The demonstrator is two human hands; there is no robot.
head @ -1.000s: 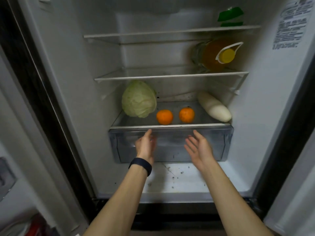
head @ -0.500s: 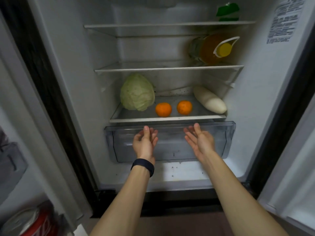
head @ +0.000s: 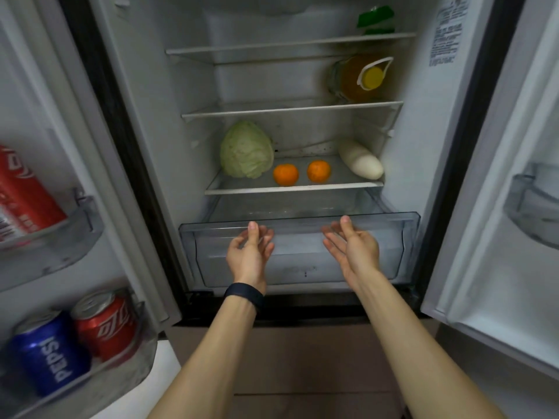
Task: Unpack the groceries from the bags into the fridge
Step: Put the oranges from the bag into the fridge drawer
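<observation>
Right now both arms reach into the open fridge [head: 145, 122], toward the clear drawer [head: 302, 261] at the bottom, which stands pulled out past the shelf above it. The left hand [head: 249, 255], with a dark band [head: 244, 293] on its wrist, has its fingers loosely curled and spread in front of the drawer's front wall, closed on nothing. The right hand [head: 352, 251] is turned palm up, fingers apart, also empty; whether either hand touches the plastic I cannot tell.

On the shelf just above the drawer lie a cabbage [head: 246, 149] at the left, two oranges [head: 286, 174] [head: 318, 171] side by side in the middle, and a white radish [head: 361, 160] at the right, tilted toward the back wall. One shelf higher, at the right, an oil bottle [head: 360, 78] lies on its side with its yellow cap facing out. A green packet [head: 376, 19] sits on the top shelf.

In the left door's racks stand a red can [head: 24, 195] above, and a Pepsi can [head: 50, 356] beside another red can [head: 104, 323] below.
</observation>
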